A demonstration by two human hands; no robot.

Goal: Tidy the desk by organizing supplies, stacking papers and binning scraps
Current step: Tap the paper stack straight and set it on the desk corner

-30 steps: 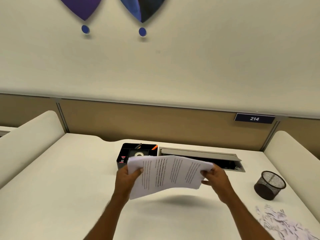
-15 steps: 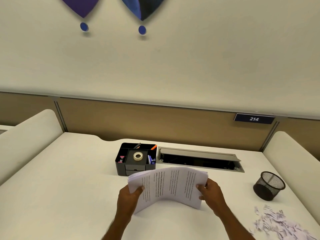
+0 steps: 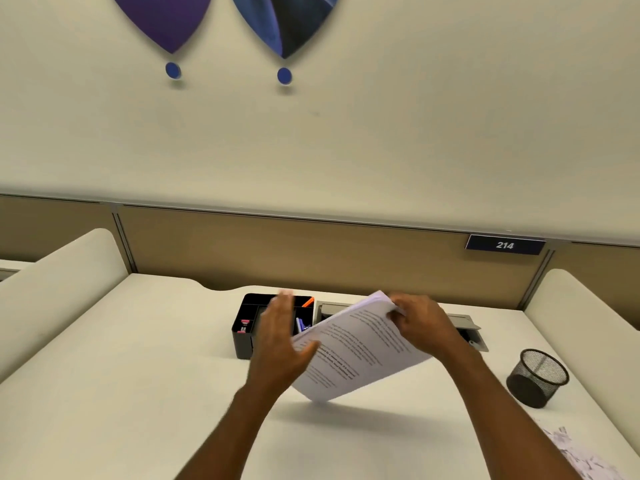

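Right hand (image 3: 420,327) pinches paper stack's (image 3: 360,348) top edge.

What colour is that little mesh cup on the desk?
Black: the mesh cup shows clearly in the head view.

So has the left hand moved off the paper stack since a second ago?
Yes. The left hand has let go of the papers and opened flat, now in front of the black organizer; the right hand holds them.

Organizer (image 3: 244,336) left of cable hatch (image 3: 465,323); mesh cup (image 3: 536,377) far right, scraps (image 3: 571,452) in front.
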